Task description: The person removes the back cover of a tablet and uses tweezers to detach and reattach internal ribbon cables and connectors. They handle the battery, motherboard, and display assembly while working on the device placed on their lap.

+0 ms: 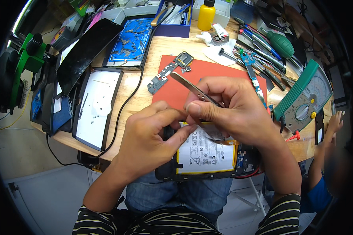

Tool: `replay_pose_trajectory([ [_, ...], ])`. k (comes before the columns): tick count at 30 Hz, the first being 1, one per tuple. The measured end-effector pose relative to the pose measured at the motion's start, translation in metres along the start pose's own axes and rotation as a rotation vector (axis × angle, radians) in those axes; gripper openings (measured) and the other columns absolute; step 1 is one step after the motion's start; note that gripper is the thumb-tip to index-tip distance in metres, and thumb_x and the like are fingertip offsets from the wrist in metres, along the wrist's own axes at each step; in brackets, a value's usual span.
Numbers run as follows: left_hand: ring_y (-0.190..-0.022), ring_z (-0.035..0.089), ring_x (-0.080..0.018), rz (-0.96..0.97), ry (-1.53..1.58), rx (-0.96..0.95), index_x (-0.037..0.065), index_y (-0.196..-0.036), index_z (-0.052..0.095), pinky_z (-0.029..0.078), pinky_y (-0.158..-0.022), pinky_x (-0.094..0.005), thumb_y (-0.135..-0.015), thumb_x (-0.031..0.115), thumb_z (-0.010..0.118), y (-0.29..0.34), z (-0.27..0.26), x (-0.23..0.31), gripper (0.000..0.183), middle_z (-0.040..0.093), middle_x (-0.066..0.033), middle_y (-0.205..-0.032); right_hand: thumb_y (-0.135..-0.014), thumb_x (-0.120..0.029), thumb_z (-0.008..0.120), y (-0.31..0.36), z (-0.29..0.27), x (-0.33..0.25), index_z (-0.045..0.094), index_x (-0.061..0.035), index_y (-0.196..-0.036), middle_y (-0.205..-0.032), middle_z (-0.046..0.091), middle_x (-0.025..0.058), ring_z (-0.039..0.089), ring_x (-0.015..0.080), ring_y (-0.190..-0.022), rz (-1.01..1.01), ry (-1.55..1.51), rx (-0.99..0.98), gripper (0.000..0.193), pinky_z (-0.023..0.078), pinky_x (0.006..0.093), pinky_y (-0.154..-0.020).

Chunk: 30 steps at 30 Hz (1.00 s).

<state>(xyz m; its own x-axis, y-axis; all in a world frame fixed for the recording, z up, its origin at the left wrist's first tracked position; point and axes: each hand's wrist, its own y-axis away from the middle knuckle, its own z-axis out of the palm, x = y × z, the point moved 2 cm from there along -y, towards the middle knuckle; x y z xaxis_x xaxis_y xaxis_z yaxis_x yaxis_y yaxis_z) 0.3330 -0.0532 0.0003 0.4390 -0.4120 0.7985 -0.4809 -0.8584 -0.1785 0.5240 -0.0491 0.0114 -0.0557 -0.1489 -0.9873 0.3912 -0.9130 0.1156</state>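
An opened phone or tablet with a dark frame lies at the table's front edge, above my lap. Its white battery has a yellow border. Over the battery's far edge, my left hand is closed in a pinch; what its fingertips hold is hidden. My right hand grips metal tweezers, whose rounded end points up and left. Both hands' fingertips nearly meet. A brownish, shiny strip shows under the right hand, partly hidden. Wires come out at the device's lower right.
Behind the hands, an orange-red mat bears a dark phone part. To the right are a green-cased multimeter and several hand tools. Left stand a white tray with screws and a black cable. Another person's hand is far right.
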Motion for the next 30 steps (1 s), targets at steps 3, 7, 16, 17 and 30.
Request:
replay_pose_trajectory([
  [3, -0.057, 0.060, -0.0152, -0.009, 0.050, 0.026, 0.002, -0.092, 0.076, 0.046, -0.053, -0.0300, -0.082, 0.008, 0.083, 0.001, 0.002, -0.002, 0.013, 0.065, -0.0067, -0.075, -0.099, -0.018, 0.072, 0.003, -0.003, -0.001, 0.067, 0.0026, -0.106, -0.089, 0.074, 0.0080, 0.069, 0.0091, -0.079, 0.056, -0.017, 0.043, 0.022, 0.052, 0.0210, -0.066],
  [7, -0.053, 0.055, -0.0087, -0.097, 0.151, 0.047, 0.001, -0.088, 0.073, 0.042, -0.049, -0.0266, -0.084, 0.006, 0.080, 0.001, 0.001, -0.007, 0.009, 0.064, -0.0048, -0.074, -0.098, -0.019, 0.073, -0.003, -0.008, 0.003, 0.065, 0.0031, -0.114, -0.095, 0.075, 0.0108, 0.072, 0.0115, -0.087, -0.045, 0.121, 0.210, 0.028, 0.053, 0.0211, -0.067],
  [16, -0.056, 0.063, -0.0133, -0.090, 0.143, 0.109, 0.003, -0.085, 0.073, 0.049, -0.052, -0.0287, -0.084, 0.005, 0.078, -0.002, 0.006, -0.008, 0.006, 0.066, -0.0054, -0.071, -0.088, -0.011, 0.084, 0.003, -0.005, 0.004, 0.073, 0.0026, -0.114, -0.086, 0.066, -0.0015, 0.059, 0.0015, -0.072, 0.014, 0.042, 0.239, 0.032, 0.045, 0.0170, -0.062],
  [17, -0.056, 0.063, -0.0156, -0.045, 0.093, 0.095, 0.003, -0.085, 0.073, 0.049, -0.052, -0.0296, -0.083, 0.006, 0.079, -0.002, 0.006, -0.008, 0.006, 0.066, -0.0056, -0.072, -0.088, -0.009, 0.083, 0.003, -0.005, 0.005, 0.073, 0.0030, -0.114, -0.084, 0.066, -0.0021, 0.060, 0.0018, -0.073, -0.002, 0.066, 0.228, 0.031, 0.046, 0.0179, -0.063],
  [30, -0.056, 0.053, 0.0031, 0.010, 0.505, 0.267, -0.004, -0.111, 0.072, 0.036, -0.047, -0.0167, -0.089, -0.003, 0.073, 0.012, 0.007, -0.027, 0.022, 0.068, 0.0012, -0.072, -0.090, -0.011, 0.079, 0.005, 0.000, 0.008, 0.076, 0.0006, -0.095, -0.075, 0.060, 0.0013, 0.051, 0.0071, -0.067, -0.081, 0.306, 0.129, 0.013, 0.037, 0.0274, -0.059],
])
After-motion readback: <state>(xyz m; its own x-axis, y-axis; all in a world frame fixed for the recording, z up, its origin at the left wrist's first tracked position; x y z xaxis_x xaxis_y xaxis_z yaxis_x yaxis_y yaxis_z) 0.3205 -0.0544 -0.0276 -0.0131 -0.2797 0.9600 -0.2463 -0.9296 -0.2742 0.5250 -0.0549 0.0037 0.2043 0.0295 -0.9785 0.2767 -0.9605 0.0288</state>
